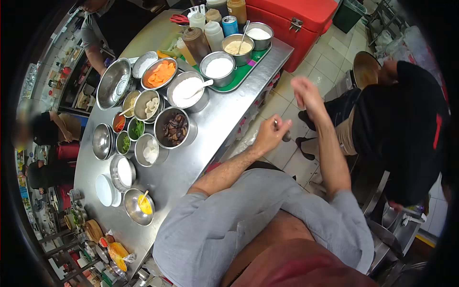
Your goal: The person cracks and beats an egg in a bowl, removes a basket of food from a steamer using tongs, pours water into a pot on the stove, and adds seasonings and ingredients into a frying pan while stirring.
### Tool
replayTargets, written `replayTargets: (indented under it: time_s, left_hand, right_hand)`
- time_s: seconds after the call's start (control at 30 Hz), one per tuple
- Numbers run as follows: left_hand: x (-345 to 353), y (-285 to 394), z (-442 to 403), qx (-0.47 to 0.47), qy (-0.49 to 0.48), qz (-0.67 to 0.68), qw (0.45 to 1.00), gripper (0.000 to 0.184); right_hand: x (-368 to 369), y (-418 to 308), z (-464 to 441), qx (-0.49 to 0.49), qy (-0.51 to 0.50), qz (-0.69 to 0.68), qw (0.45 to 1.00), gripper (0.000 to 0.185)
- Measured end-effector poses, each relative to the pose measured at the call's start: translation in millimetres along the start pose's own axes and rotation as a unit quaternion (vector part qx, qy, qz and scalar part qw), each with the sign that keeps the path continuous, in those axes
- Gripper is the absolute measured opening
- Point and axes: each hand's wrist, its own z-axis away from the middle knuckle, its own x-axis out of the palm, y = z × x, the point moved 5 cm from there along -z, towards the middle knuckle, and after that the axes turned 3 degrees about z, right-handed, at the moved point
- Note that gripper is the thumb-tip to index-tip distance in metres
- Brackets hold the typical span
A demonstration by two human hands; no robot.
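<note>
My left hand (271,136) is closed in a fist off the table's edge, over the tiled floor. A small dark rounded end (287,137) sticks out below the fingers; what it belongs to is hidden. My right hand (308,97) is raised farther forward and to the right, slightly blurred, its fingers loosely bent and nothing visible in them. The two hands are apart. Nearest to my left hand on the table is a steel pot of dark sliced mushrooms (176,127). Beyond it stand a pot of white powder with a spoon (184,93) and a bowl of sliced carrots (160,74).
A steel table (210,124) carries several bowls, a bowl of yellow egg (145,204) and a green tray (248,71) with sauce bottles. A red cooler (291,24) stands beyond. A person in black (397,129) bends close on my right near a wok (366,69). Other people stand across the table.
</note>
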Motion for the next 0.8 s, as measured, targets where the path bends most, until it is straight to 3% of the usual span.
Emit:
replayTargets:
  time_s: [0.03,0.17,0.27,0.37,0.5,0.57,0.6,0.63,0.7,0.8]
  left_hand:
    - [-10,5,-8,0.024,0.022,0.04,0.999,0.024]
    - [-47,41,-22,0.09,0.077,0.082,0.99,0.025]
    - [-68,69,-19,0.079,0.127,0.086,0.985,0.03]
    - [-80,76,-20,0.089,0.188,0.202,0.957,0.028]
    - [-89,73,-21,0.114,0.272,0.218,0.93,0.03]
    - [-91,67,-15,0.098,0.329,0.239,0.908,0.031]
    - [-91,68,-13,0.103,0.345,0.231,0.904,0.031]
    - [-90,68,-12,0.103,0.356,0.229,0.9,0.031]
    - [-91,70,-9,0.108,0.383,0.211,0.893,0.031]
    - [-93,74,-2,0.112,0.398,0.198,0.889,0.032]
  right_hand:
    - [2,-9,-38,-0.046,0.002,0.009,0.999,0.021]
    - [28,-24,-163,-0.02,-0.034,-0.043,0.998,0.02]
    - [55,-14,-238,0.049,-0.091,-0.125,0.987,0.013]
    - [77,8,-293,0.127,-0.146,-0.167,0.967,0.019]
    - [99,20,-303,0.217,-0.221,-0.197,0.93,0.019]
    - [97,2,-284,0.047,-0.231,-0.099,0.967,0.022]
    - [95,-13,-266,-0.066,-0.17,0.071,0.981,0.029]
    - [93,-20,-255,-0.172,-0.165,0.212,0.948,0.032]
    - [84,-40,-220,-0.313,-0.175,0.185,0.915,0.029]
    - [66,-48,-203,-0.376,-0.138,0.189,0.897,0.026]
